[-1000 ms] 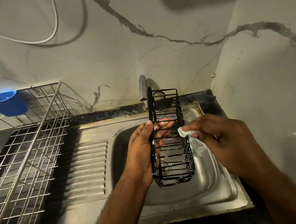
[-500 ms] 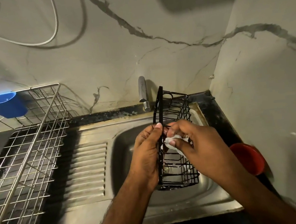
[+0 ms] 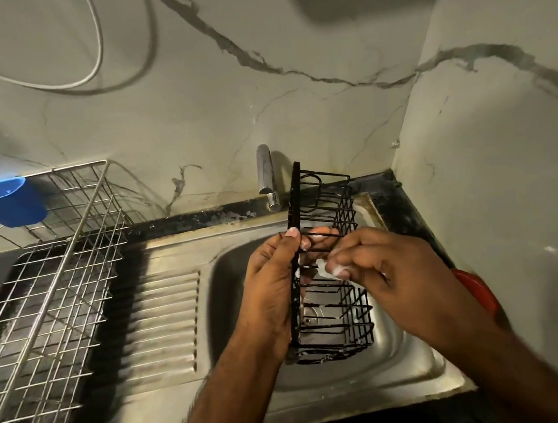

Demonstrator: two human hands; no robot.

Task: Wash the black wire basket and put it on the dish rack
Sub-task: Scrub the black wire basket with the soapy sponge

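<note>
The black wire basket (image 3: pixel 327 261) stands on end over the sink bowl (image 3: pixel 399 357), filling its middle, with the left hand (image 3: pixel 274 280) against its left edge and the right hand (image 3: pixel 380 269) at its open face. The tap (image 3: pixel 266 178) rises just behind its top. Open room lies over the ribbed drainboard (image 3: pixel 165 323) between bowl and dish rack (image 3: pixel 48 290). A blue cup (image 3: pixel 4 202) hangs at the rack's far rim. The side wall (image 3: pixel 509 187) closes the right, a red bowl (image 3: pixel 475 290) at its foot.

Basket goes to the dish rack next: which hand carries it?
Left, probably. The left hand already grips the black wire basket and is nearer the dish rack. The right hand pinches a soapy scrubber.
</note>
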